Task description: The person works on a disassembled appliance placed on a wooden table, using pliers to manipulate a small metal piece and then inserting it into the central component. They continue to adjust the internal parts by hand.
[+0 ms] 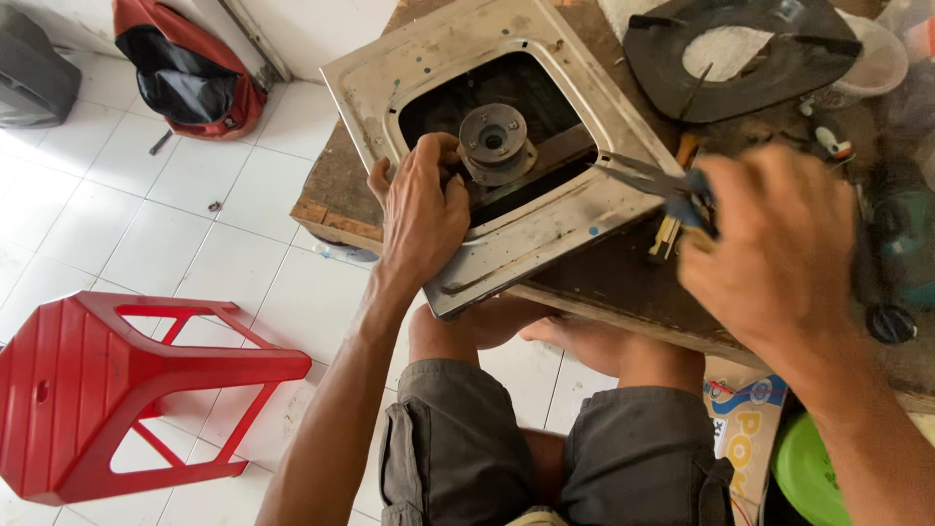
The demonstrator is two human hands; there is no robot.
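Stove top point(545, 229) on table point(604, 282), both hands at work.
Left hand point(421, 209) clenched on the opening's rim beside burner base point(495, 143); right hand point(774, 248) grasps blue-handled pliers point(654, 179).

This looks like a small home repair corner, a makeshift workshop more than a proper shop. A scarred wooden worktop point(336, 200) carries a stripped metal stove top point(545, 229) with its burner base point(495, 144) showing, a loose black grate point(740, 68), and small tools scattered about. The floor point(127, 214) is white household tile, with a red plastic stool point(127, 390) and a red bag point(190, 73) left against the wall.
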